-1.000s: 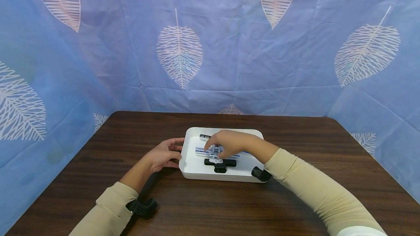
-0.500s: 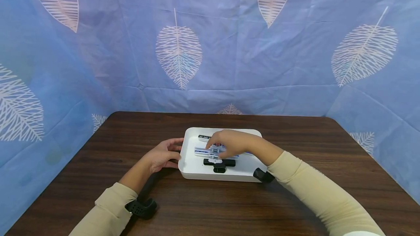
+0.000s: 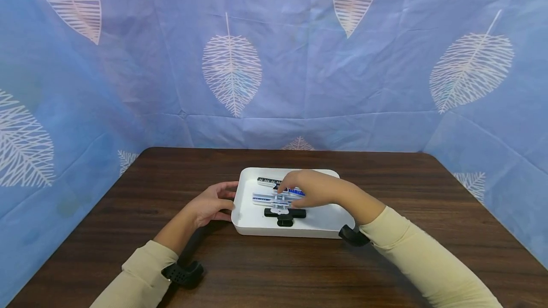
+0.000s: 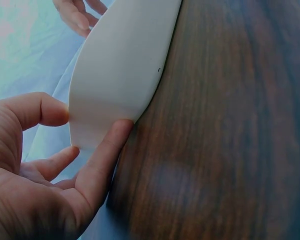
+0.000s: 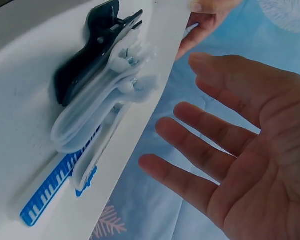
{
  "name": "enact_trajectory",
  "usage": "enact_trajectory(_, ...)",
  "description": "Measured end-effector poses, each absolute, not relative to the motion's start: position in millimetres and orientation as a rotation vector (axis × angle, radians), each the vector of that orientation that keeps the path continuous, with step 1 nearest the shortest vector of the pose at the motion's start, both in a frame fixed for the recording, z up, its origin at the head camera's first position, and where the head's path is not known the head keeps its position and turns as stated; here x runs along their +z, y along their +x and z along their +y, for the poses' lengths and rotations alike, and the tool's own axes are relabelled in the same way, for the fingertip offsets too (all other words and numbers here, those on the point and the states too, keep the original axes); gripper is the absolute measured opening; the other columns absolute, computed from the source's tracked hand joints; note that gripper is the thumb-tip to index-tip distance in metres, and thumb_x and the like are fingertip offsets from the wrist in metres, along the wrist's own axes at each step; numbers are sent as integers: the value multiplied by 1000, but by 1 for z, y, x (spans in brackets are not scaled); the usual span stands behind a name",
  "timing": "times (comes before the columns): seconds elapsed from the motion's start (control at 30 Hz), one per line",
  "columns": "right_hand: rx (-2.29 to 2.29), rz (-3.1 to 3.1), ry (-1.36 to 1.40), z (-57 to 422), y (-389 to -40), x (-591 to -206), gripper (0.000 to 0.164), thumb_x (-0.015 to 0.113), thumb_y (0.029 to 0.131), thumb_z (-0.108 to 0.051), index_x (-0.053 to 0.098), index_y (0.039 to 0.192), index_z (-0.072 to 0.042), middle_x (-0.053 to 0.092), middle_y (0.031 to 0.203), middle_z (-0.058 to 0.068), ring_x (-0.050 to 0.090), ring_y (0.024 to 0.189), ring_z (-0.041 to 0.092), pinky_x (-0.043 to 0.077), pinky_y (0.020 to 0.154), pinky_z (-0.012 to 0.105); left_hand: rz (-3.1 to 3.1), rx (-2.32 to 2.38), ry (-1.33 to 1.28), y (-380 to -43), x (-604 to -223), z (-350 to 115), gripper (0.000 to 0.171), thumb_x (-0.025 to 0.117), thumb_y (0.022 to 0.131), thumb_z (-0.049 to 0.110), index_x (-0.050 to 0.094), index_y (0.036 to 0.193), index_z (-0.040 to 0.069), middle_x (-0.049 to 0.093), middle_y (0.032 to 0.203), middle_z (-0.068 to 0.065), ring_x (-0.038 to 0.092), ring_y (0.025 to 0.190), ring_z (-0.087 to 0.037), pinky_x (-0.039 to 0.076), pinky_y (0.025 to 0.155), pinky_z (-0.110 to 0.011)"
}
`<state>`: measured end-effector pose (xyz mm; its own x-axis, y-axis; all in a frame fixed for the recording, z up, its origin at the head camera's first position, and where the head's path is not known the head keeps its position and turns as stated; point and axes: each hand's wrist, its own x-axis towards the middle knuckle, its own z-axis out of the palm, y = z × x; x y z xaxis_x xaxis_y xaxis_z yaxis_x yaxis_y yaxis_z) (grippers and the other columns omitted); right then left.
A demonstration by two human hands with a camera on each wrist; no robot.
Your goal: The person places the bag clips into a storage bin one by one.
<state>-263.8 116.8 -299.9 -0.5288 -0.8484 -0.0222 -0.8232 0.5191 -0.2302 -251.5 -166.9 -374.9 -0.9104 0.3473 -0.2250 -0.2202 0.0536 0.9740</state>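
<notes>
Several plastic spring clips with long flat bars lie in a white tray [image 3: 323,225]. In the head view, a black clip [image 3: 297,213] is nearest the front edge, with pale blue-white clips [image 3: 262,198] just behind it. A blue clip with white key-like marks [image 5: 45,194] shows lowest in the right wrist view, and a black-and-white piano-key clip [image 3: 266,181] lies farther back. My right hand [image 3: 317,187] hovers over the clips, fingers spread and holding nothing. At the tray's left end, my left hand [image 3: 210,205] touches the outer wall with extended fingertips and thumb.
The tray stands on a dark wooden table [image 3: 265,270]. Behind and around the table hangs a blue cloth [image 3: 299,70] printed with white leaves. A black wrist strap [image 3: 183,274] is on the left forearm, and another black strap [image 3: 353,235] is on the right.
My right hand has moved right, away from the pale clips, and its fingers now stand clear of them. More of the blue clip shows. The left hand stays against the tray.
</notes>
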Motion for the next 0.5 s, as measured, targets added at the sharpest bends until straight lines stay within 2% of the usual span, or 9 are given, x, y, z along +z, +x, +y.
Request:
enact_trajectory(0.3,-296,2752,-1454,140,-258,-297,34,64,79,-22,60,113,-16,55,114,-6,50,105,9,44,86,31,1947,1902,139,-253,-372,-168,72,56,71,-9,30,136,8,37,128,-24,56,93,-33,50,70,-46)
enact_trajectory(0.5,-348,2813,-1412,150,-252,-296,33,65,79,-20,60,111,-16,56,113,-4,49,108,13,42,89,35,1956,1892,140,-256,-372,-169,72,56,71,-9,30,136,8,36,128,-23,56,92,-33,50,69,-46)
